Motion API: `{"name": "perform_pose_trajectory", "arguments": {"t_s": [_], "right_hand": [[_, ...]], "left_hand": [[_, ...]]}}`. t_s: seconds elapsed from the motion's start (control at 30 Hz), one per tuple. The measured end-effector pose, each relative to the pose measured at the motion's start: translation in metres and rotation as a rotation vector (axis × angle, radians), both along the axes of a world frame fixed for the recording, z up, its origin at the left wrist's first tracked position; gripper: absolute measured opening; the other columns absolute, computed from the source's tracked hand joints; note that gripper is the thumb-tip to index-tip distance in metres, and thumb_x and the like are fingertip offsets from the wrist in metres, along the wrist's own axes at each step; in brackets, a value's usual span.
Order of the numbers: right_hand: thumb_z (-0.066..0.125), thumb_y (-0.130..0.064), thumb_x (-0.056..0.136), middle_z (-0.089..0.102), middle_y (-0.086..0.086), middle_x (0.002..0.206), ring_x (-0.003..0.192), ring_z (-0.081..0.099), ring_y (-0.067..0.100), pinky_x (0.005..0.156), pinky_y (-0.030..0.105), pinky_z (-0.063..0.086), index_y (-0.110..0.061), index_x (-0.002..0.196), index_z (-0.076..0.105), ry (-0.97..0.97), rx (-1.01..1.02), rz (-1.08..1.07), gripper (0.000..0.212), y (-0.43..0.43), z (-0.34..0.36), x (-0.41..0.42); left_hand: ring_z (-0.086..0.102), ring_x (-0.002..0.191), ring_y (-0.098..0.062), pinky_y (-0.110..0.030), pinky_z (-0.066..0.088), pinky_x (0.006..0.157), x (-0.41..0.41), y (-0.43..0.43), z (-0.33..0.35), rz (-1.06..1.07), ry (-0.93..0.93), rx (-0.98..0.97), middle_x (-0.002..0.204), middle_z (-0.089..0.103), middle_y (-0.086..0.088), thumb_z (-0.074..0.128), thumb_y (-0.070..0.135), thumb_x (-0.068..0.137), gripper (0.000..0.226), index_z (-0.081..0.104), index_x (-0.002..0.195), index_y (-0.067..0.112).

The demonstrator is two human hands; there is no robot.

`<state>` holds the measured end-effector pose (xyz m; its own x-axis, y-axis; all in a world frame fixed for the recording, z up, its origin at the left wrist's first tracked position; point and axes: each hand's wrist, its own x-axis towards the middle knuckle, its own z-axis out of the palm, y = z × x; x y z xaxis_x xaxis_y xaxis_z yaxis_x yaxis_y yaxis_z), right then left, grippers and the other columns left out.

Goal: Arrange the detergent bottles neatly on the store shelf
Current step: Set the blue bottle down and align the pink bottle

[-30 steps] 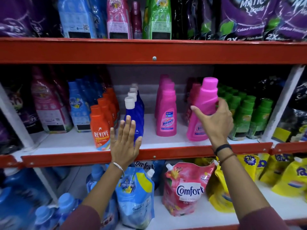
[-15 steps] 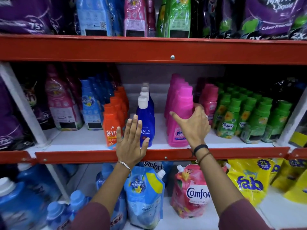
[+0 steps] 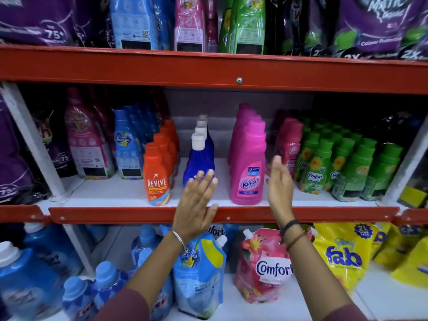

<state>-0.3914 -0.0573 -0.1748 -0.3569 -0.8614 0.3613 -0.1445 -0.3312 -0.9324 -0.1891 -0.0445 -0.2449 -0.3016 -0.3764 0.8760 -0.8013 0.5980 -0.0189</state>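
On the middle shelf (image 3: 111, 193) stand rows of bottles running front to back: orange Revive bottles (image 3: 157, 174), blue bottles with white caps (image 3: 199, 161), pink Vanish bottles (image 3: 249, 165), smaller pink bottles (image 3: 289, 144) and green Comfort bottles (image 3: 317, 163). My left hand (image 3: 196, 200) is flat and open in front of the blue row, fingers spread, covering the front bottle's lower part. My right hand (image 3: 279, 181) is open, edge-on, just right of the front Vanish bottle and apart from it. Neither hand holds anything.
Red shelf rails (image 3: 324, 214) cross above and below the middle shelf. Purple, blue, pink and green pouches fill the top shelf. Below lie blue pouches (image 3: 199, 274), a pink Comfort pouch (image 3: 261, 265), yellow Fab pouches (image 3: 342, 253) and blue jugs (image 3: 25, 274). Dark pouches stand far right.
My right hand carried a pink Vanish bottle left to the front of the pink row, let go of it and drew back to the right. My left hand stayed flat by the blue bottles.
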Motion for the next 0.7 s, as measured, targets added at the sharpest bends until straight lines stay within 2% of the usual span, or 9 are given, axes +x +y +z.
{"name": "perform_pose_trajectory", "arguments": {"t_s": [0.07,0.13,0.2,0.27,0.33,0.4,0.5,0.53,0.7], "right_hand": [[0.029,-0.067,0.084,0.056,0.0,0.128,0.119,0.054,0.019,0.107,0.041,0.04,-0.016,0.13,0.051,-0.193,0.092,0.097,0.071,0.002,-0.012,-0.01],[0.024,-0.068,0.083,0.05,0.012,0.14,0.128,0.049,0.024,0.111,0.038,0.035,-0.009,0.135,0.045,-0.31,0.174,0.171,0.082,0.001,-0.019,-0.019],[0.021,-0.071,0.079,0.046,0.018,0.144,0.133,0.044,0.027,0.113,0.038,0.031,-0.005,0.135,0.043,-0.329,0.229,0.229,0.09,0.001,-0.018,-0.026],[0.019,-0.075,0.076,0.045,0.019,0.144,0.134,0.043,0.028,0.114,0.04,0.03,-0.003,0.134,0.045,-0.254,0.263,0.275,0.096,0.003,-0.015,-0.028],[0.016,-0.074,0.078,0.046,0.019,0.143,0.132,0.045,0.027,0.112,0.038,0.032,-0.001,0.133,0.047,-0.17,0.273,0.298,0.096,0.005,-0.013,-0.027],[0.016,-0.076,0.074,0.05,0.019,0.14,0.123,0.05,0.022,0.107,0.033,0.036,-0.001,0.131,0.05,-0.118,0.264,0.309,0.1,0.006,-0.013,-0.025],[0.016,-0.064,0.088,0.056,0.019,0.133,0.109,0.055,0.017,0.1,0.029,0.039,0.001,0.129,0.051,-0.101,0.225,0.327,0.084,0.005,-0.015,-0.024],[0.016,-0.06,0.091,0.057,0.019,0.132,0.108,0.056,0.016,0.099,0.028,0.04,0.001,0.129,0.051,-0.099,0.21,0.333,0.08,0.005,-0.016,-0.024],[0.021,-0.056,0.092,0.059,0.018,0.131,0.106,0.057,0.014,0.097,0.027,0.042,0.0,0.128,0.053,-0.062,0.157,0.328,0.074,0.011,-0.018,-0.026]], "left_hand": [[0.02,0.146,-0.018,-0.037,0.021,0.118,-0.028,0.014,0.004,-0.239,0.115,0.249,0.159,0.017,0.0,0.036,0.028,0.098,0.058,0.018,0.151,0.012],[0.016,0.147,-0.011,-0.028,0.017,0.118,-0.056,0.024,0.008,-0.371,0.233,0.482,0.16,0.015,0.002,0.033,0.03,0.099,0.057,0.017,0.15,0.014],[0.005,0.147,-0.004,-0.021,0.008,0.118,-0.078,0.028,0.013,-0.362,0.366,0.59,0.161,0.005,0.007,0.026,0.041,0.099,0.058,0.009,0.151,0.022],[-0.004,0.145,0.001,-0.02,0.003,0.118,-0.091,0.028,0.023,-0.254,0.525,0.709,0.16,-0.004,0.01,0.02,0.053,0.098,0.061,0.0,0.15,0.028],[0.001,0.146,-0.004,-0.02,0.006,0.115,-0.097,0.026,0.036,-0.145,0.625,0.85,0.161,-0.001,0.006,0.019,0.053,0.098,0.065,-0.001,0.151,0.023],[0.017,0.146,-0.015,-0.026,0.018,0.112,-0.1,0.019,0.043,-0.063,0.602,0.925,0.16,0.011,0.0,0.015,0.057,0.095,0.07,0.003,0.153,0.019],[0.043,0.132,-0.026,-0.036,0.035,0.108,-0.098,0.014,0.048,-0.042,0.596,0.956,0.148,0.042,-0.007,0.0,0.083,0.075,0.099,0.019,0.151,0.022],[0.048,0.127,-0.027,-0.037,0.038,0.106,-0.097,0.013,0.047,-0.043,0.596,0.955,0.142,0.049,-0.008,-0.001,0.084,0.073,0.101,0.023,0.149,0.023],[0.05,0.124,-0.027,-0.033,0.038,0.102,-0.095,0.013,0.05,-0.056,0.567,0.996,0.134,0.057,-0.008,0.007,0.065,0.089,0.074,0.022,0.15,0.026]]}}
